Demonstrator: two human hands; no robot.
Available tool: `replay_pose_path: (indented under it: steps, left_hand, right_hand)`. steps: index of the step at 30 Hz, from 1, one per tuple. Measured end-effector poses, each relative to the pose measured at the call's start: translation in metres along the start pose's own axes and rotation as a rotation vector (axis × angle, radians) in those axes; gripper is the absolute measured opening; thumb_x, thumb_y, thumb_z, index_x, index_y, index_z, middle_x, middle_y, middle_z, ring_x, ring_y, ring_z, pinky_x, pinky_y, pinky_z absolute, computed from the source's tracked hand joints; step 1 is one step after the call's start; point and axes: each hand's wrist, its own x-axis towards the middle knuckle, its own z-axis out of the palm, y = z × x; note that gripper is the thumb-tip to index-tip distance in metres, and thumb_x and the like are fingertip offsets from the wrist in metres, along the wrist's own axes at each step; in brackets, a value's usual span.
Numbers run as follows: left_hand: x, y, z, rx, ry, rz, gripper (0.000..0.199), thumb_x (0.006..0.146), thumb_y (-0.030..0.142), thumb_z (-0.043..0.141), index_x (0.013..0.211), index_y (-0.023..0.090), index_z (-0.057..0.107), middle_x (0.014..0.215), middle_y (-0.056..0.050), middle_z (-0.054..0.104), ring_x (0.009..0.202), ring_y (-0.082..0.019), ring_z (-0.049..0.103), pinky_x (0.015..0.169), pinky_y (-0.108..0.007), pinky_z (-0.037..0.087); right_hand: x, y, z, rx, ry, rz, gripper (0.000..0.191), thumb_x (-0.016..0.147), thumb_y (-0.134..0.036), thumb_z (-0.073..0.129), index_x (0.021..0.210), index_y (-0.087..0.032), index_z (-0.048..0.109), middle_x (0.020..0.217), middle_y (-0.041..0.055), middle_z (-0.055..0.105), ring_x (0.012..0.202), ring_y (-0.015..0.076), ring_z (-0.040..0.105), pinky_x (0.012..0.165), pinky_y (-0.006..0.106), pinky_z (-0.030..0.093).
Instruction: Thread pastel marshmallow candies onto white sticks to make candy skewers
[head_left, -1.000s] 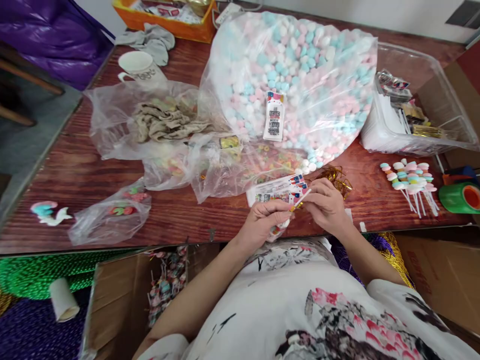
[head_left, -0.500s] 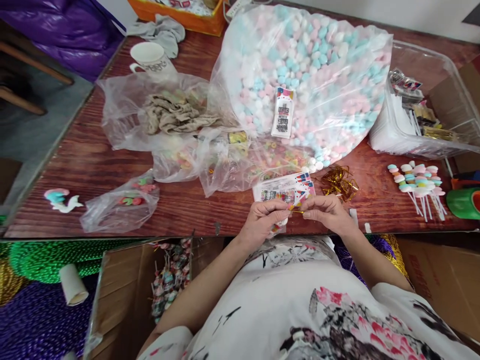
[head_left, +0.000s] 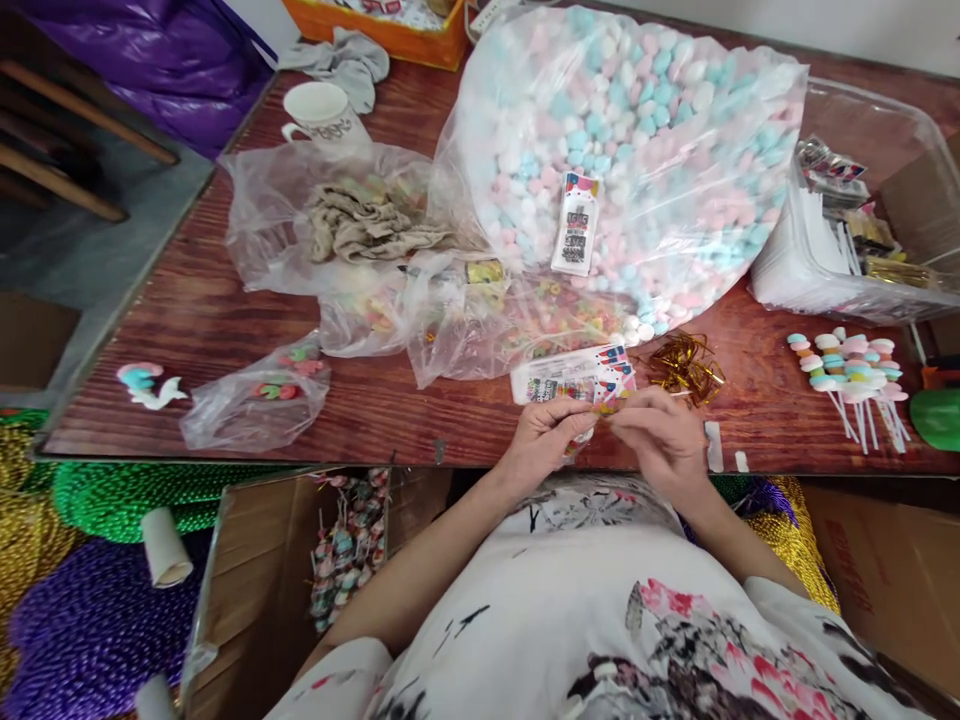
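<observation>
My left hand (head_left: 546, 438) is closed at the table's front edge, pinching the neck of a small clear candy bag (head_left: 580, 442). Most of that bag is hidden under the fingers; whitish and reddish bits show through. Against it, slightly blurred, my right hand (head_left: 661, 436) has its fingertips pinched on a gold twist tie (head_left: 604, 408). Just beyond both hands lie printed clear bags (head_left: 556, 375) in an overlapping pile. A tangle of loose gold twist ties (head_left: 686, 365) is behind my right hand.
Marshmallow skewers (head_left: 855, 365) lie at right, near a plastic bin (head_left: 787, 260). A big bag of marshmallows (head_left: 645, 150) fills the back. Gummy bags, a cloth (head_left: 367, 225) and a mug (head_left: 319, 112) stand left. Below the edge, a carton (head_left: 255, 570) holds wrapped candy sticks.
My right hand has turned, its fingers curling in closer to my left fingertips, and the gold tie shows less. The whole view has shifted slightly; the table things stay put.
</observation>
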Motion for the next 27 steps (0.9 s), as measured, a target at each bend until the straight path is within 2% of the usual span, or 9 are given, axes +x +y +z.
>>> replay_pose_path:
  steps: [2, 5, 9, 14, 19, 22, 24, 26, 27]
  left_hand:
    - [0.000, -0.002, 0.002, 0.039, -0.019, 0.095, 0.017, 0.075, 0.030, 0.066, 0.076, 0.017, 0.076, 0.073, -0.001, 0.064, 0.067, -0.011, 0.054, 0.061, -0.022, 0.044]
    - [-0.001, -0.005, 0.000, 0.074, -0.031, 0.173, 0.016, 0.076, 0.024, 0.061, 0.071, 0.016, 0.074, 0.077, -0.002, 0.064, 0.074, -0.012, 0.056, 0.067, -0.023, 0.046]
    - [-0.003, -0.012, -0.006, 0.074, -0.039, 0.177, 0.014, 0.077, 0.026, 0.063, 0.072, 0.017, 0.073, 0.081, -0.002, 0.062, 0.072, -0.013, 0.056, 0.063, -0.023, 0.045]
    - [0.000, -0.015, -0.006, 0.076, -0.035, 0.177, 0.017, 0.078, 0.030, 0.067, 0.070, 0.017, 0.072, 0.077, -0.002, 0.061, 0.070, -0.012, 0.054, 0.063, -0.024, 0.045]
    - [0.004, -0.021, -0.007, -0.024, -0.049, 0.113, 0.012, 0.076, 0.029, 0.071, 0.072, 0.018, 0.075, 0.073, -0.001, 0.062, 0.069, -0.012, 0.054, 0.065, -0.024, 0.044]
    - [0.004, -0.023, -0.009, -0.042, -0.038, 0.096, 0.013, 0.074, 0.031, 0.073, 0.072, 0.018, 0.076, 0.074, -0.002, 0.065, 0.071, -0.013, 0.056, 0.067, -0.025, 0.045]
    - [0.004, -0.023, -0.011, -0.022, -0.036, 0.107, 0.014, 0.074, 0.032, 0.073, 0.071, 0.018, 0.076, 0.074, -0.003, 0.066, 0.072, -0.014, 0.057, 0.068, -0.026, 0.046]
    - [0.003, -0.022, -0.011, 0.003, -0.028, 0.132, 0.014, 0.075, 0.032, 0.073, 0.072, 0.018, 0.077, 0.075, -0.003, 0.067, 0.073, -0.015, 0.057, 0.070, -0.027, 0.046]
    - [0.003, -0.021, -0.010, 0.018, -0.023, 0.149, 0.014, 0.075, 0.032, 0.073, 0.073, 0.019, 0.077, 0.075, -0.003, 0.067, 0.073, -0.015, 0.058, 0.070, -0.027, 0.046]
  right_hand:
    - [0.000, 0.000, 0.013, -0.011, -0.045, -0.036, 0.026, 0.090, -0.011, 0.056, 0.102, -0.026, 0.073, 0.082, 0.0024, 0.062, 0.074, 0.0142, 0.057, 0.066, 0.029, 0.047]
    - [0.000, 0.006, 0.025, -0.007, -0.024, -0.013, 0.026, 0.091, -0.013, 0.057, 0.105, -0.027, 0.073, 0.075, 0.0000, 0.059, 0.068, 0.0126, 0.054, 0.061, 0.026, 0.045]
    - [0.000, 0.016, 0.028, 0.063, -0.002, 0.074, 0.023, 0.088, -0.013, 0.061, 0.099, -0.027, 0.075, 0.073, -0.0010, 0.059, 0.066, 0.0120, 0.054, 0.059, 0.025, 0.044]
    - [0.002, 0.019, 0.026, 0.088, 0.001, 0.102, 0.022, 0.083, -0.011, 0.063, 0.092, -0.026, 0.076, 0.073, -0.0009, 0.066, 0.067, 0.0130, 0.058, 0.063, 0.027, 0.047]
    - [0.001, 0.022, 0.026, 0.075, -0.008, 0.111, 0.024, 0.082, -0.010, 0.063, 0.098, -0.025, 0.073, 0.075, -0.0018, 0.066, 0.065, 0.0115, 0.058, 0.065, 0.027, 0.049]
    - [-0.006, 0.023, 0.033, 0.113, 0.063, 0.121, 0.038, 0.083, -0.013, 0.063, 0.119, -0.026, 0.064, 0.075, -0.0030, 0.064, 0.064, 0.0107, 0.057, 0.062, 0.025, 0.049]
    - [-0.012, 0.022, 0.039, 0.160, 0.159, 0.128, 0.049, 0.082, -0.014, 0.065, 0.128, -0.026, 0.054, 0.073, -0.0046, 0.062, 0.064, 0.0108, 0.057, 0.060, 0.024, 0.049]
    - [-0.018, 0.021, 0.042, 0.220, 0.273, 0.156, 0.049, 0.080, -0.015, 0.068, 0.124, -0.026, 0.050, 0.072, -0.0060, 0.062, 0.063, 0.0106, 0.058, 0.060, 0.023, 0.048]
    - [-0.020, 0.020, 0.043, 0.251, 0.309, 0.190, 0.043, 0.079, -0.015, 0.070, 0.117, -0.025, 0.052, 0.072, -0.0061, 0.062, 0.063, 0.0103, 0.058, 0.060, 0.022, 0.048]
